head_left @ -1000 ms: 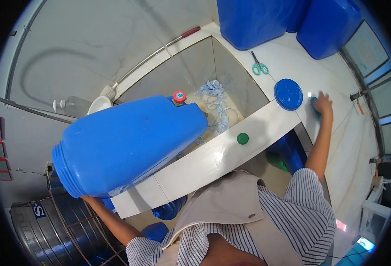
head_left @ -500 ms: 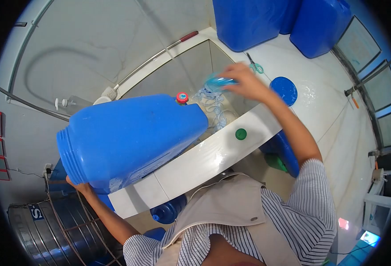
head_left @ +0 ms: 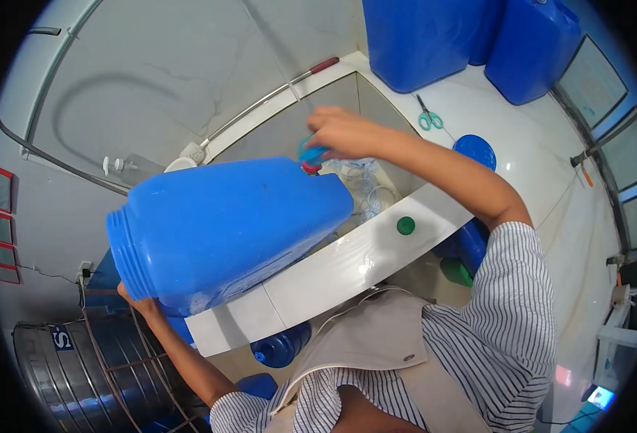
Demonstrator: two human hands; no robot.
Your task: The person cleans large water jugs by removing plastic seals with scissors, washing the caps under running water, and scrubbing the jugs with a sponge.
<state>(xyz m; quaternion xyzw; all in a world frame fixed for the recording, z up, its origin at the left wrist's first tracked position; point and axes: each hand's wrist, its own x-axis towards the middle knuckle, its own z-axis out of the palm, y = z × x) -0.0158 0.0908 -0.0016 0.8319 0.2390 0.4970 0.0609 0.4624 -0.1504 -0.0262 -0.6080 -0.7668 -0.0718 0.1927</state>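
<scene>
Blue container lies on its side over the basin and its white front ledge, to the right of the left hand, which touches the lower edge of its wide threaded mouth; those fingers are partly hidden, so I cannot tell how far they are closed. The right hand is above the other end, its fingers clamped on a teal object at the red cap. The open mouth points to the left and slightly down in the view; the long axis runs from there, slightly rising, to the right. Farther out, a green cap rests on the ledge, and scissors and a round blue lid lie on the desk.
</scene>
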